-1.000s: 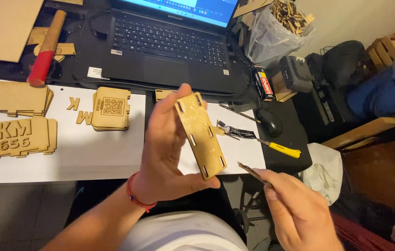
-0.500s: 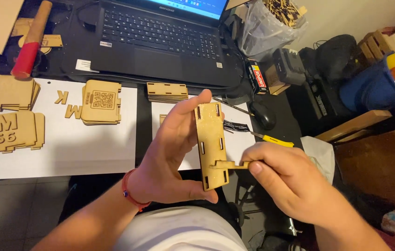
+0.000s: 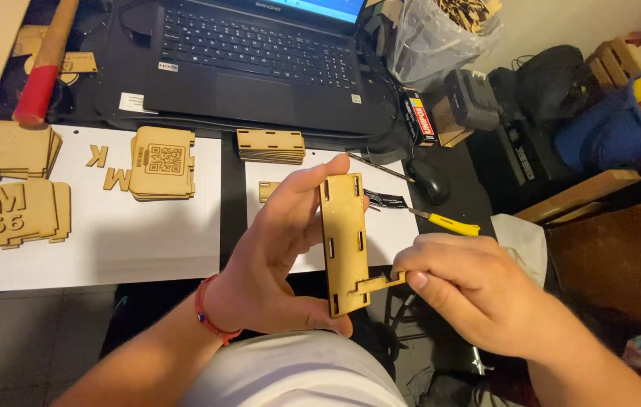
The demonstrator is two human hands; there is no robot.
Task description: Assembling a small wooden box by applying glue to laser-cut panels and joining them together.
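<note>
Above the surface's near edge, the left hand (image 3: 275, 264) grips an upright slotted wooden panel (image 3: 344, 241); the right hand (image 3: 471, 290) pinches a small wooden tab (image 3: 378, 283) against its lower right edge.

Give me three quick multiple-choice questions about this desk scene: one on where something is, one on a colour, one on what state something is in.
1. Where does the laptop sit?
A. At the far side of the desk, beyond the white sheets
B. On the person's lap
C. On the floor

2. What colour is the handle of the small tool lying by the mouse?
A. Green
B. Yellow
C. Purple

3. How is the slotted wooden panel being handled?
A. Lying flat on the desk, untouched
B. Held upright in the left hand while the right hand pinches a small wooden piece at its lower edge
C. Snapped in two

Answers: 1 A, it lies behind the paper sheets. 2 B, the handle is plainly yellow. 3 B, the left hand's fingers wrap the panel and the small piece meets its edge.
</note>
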